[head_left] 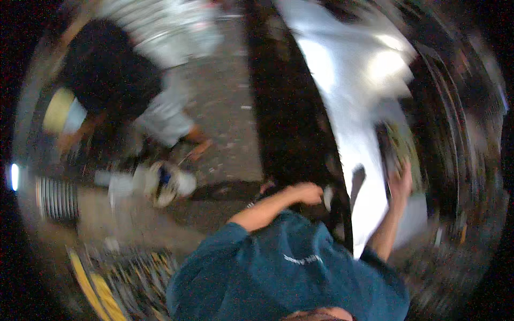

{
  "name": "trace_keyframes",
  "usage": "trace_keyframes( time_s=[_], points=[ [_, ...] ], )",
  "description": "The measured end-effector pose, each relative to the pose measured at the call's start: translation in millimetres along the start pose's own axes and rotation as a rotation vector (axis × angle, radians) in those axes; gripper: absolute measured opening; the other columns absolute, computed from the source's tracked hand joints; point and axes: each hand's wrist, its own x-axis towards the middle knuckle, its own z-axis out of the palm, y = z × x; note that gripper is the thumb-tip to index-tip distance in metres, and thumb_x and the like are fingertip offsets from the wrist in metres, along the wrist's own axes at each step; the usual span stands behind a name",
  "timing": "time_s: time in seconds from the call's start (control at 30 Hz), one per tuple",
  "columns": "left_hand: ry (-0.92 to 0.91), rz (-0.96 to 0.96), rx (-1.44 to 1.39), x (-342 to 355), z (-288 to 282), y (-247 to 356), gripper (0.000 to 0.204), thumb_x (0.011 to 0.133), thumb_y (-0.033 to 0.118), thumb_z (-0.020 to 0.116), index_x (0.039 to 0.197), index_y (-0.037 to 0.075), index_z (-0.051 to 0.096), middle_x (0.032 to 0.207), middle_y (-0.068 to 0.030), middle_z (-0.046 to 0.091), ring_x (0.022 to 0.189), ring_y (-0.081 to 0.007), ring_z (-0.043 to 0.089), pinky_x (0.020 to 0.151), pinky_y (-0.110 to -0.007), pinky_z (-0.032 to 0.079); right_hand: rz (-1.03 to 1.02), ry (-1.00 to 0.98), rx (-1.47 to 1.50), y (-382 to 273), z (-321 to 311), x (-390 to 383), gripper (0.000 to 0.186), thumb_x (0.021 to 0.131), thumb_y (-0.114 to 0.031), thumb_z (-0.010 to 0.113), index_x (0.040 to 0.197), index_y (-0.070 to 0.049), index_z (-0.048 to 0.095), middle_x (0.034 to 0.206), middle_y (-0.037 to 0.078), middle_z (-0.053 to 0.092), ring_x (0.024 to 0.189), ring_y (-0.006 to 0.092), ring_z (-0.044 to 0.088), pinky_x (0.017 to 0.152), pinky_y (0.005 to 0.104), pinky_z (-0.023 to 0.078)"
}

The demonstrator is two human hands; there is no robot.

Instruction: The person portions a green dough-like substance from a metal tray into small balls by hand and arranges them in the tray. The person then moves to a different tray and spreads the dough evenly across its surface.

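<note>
Motion smears much of the head view. My left hand is in front of my chest, at the left side of a long, bright white surface. Its fingers look curled in, and whatever they may hold cannot be made out. A small whitish thing shows just right of that hand. My right hand reaches out over the right side of the white surface, beside a blurred yellow-green thing. The right fingers point away from me, but blur hides whether they grip it. A dark shadow lies on the white surface between my hands.
On the left, a person in a dark top bends down near a white bucket-like container. Stacked whitish goods stand at the back left. Yellow bars show at the lower left. Dark, smeared racks or stacks line the right.
</note>
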Motion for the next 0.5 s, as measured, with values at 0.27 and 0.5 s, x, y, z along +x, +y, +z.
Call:
trace_keyframes(
  time_s=[0.27,0.5],
  points=[
    [0.595,0.403,-0.346,49,-148,-23,0.029,0.094,0.015,0.055,0.119,0.002,0.065,0.118,-0.0163,0.066,0.11,-0.0306,0.063,0.096,-0.037,0.049,-0.179,0.302,-0.88,-57,-58,65,0.027,0.083,-0.02,0.071,0.103,-0.002,0.066,0.092,0.007,0.069,0.081,0.0158,0.062,0.071,0.0307,0.05],
    [0.721,0.364,-0.075,133,-265,-56,0.034,0.095,0.016,0.053,0.124,-0.001,0.059,0.128,-0.0209,0.059,0.124,-0.038,0.052,0.106,-0.046,0.039,0.052,0.357,-1.577,-64,-79,93,0.04,0.081,-0.026,0.071,0.113,-0.003,0.065,0.11,0.017,0.069,0.103,0.0314,0.066,0.088,0.0401,0.051]
  ],
)
